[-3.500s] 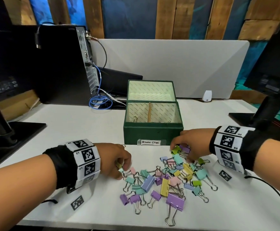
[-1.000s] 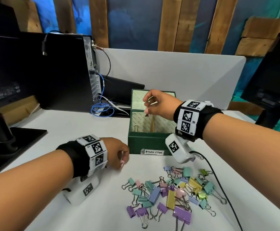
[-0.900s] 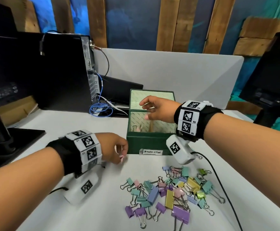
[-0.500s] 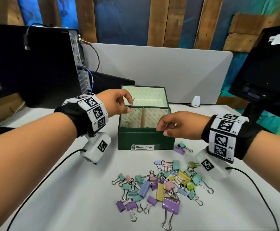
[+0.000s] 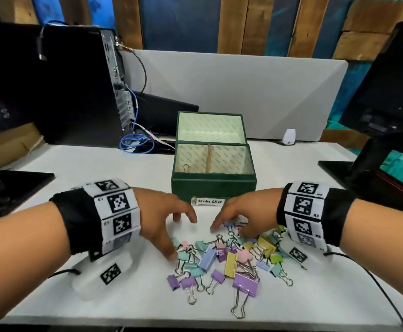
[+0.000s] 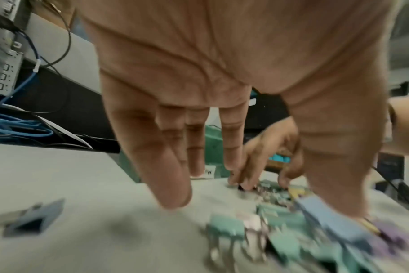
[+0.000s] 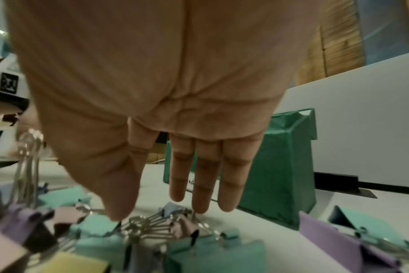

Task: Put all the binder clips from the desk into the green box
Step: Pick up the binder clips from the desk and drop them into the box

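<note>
Although the green box (image 5: 213,188) stands open at the centre of the head view, it holds very little so far: only one wire handle of a clip shows in its left compartment, and the near wall hides the rest of the floor. Nearly the whole job remains, judging by the pile of binder clips (image 5: 229,259) spread on the white desk (image 5: 99,168) in the lower middle of the frame, just in front of the box.

Both hands are down at the pile and neither holds anything. At the pile's left edge, the left hand (image 5: 164,219) has its fingers spread and straight, its thumb tip touching or nearly touching a teal clip (image 6: 224,226); the left wrist view is blurred, so contact is hard to confirm. One dark clip (image 6: 33,218) lies alone at the lower left of that view, apart from the pile.

Over the pile's upper right part, the right hand (image 5: 243,216) has its fingers extended and close together, thumb held apart. In the right wrist view, its fingertips (image 7: 200,203) hang just above a small pale blue clip (image 7: 172,208), with wire handles fanned out below the thumb.
</note>
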### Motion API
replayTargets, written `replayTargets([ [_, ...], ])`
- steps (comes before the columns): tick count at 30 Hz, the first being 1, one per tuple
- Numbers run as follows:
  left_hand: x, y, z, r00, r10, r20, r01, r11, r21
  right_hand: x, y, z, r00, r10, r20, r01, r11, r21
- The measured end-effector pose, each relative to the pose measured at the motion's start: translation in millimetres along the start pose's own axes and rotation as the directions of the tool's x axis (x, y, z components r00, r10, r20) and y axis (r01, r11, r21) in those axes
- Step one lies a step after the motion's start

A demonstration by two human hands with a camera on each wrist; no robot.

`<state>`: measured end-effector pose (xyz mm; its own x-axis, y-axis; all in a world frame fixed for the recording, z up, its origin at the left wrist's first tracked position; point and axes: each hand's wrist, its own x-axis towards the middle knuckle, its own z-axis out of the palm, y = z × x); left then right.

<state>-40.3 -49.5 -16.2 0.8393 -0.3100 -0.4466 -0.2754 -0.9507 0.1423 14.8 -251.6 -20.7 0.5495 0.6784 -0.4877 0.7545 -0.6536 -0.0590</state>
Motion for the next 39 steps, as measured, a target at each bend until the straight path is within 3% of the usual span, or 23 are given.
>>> replayTargets([
  [7, -7, 9, 22, 0.995, -0.019, 0.102, 0.007, 0.993, 0.116, 6, -5, 4, 0.998, -0.01, -0.06, 0.007, 0.999, -0.049],
  [16, 4, 4, 31, 0.994, -0.037, -0.099, 0.045, 0.995, 0.085, 3, -11, 1, 0.999, -0.021, 0.032, 0.022, 0.998, -0.056],
  [21, 0, 9, 31, 0.998, -0.058, -0.029, 0.06, 0.995, 0.074, 5, -14, 5, 0.999, -0.045, 0.021, 0.047, 0.992, -0.113],
  [26, 9, 13, 36, 0.994, -0.071, -0.077, 0.079, 0.991, 0.104, 14, -13, 6, 0.997, -0.062, -0.04, 0.058, 0.994, -0.093],
  [31, 14, 6, 32, 0.994, -0.061, -0.09, 0.063, 0.998, 0.023, 21, -10, 6, 0.997, -0.057, -0.054, 0.052, 0.995, -0.083],
  [39, 21, 0, 32, 0.993, -0.04, -0.107, 0.034, 0.998, -0.054, 26, -6, 6, 1.0, -0.012, -0.021, 0.01, 0.998, -0.062],
])
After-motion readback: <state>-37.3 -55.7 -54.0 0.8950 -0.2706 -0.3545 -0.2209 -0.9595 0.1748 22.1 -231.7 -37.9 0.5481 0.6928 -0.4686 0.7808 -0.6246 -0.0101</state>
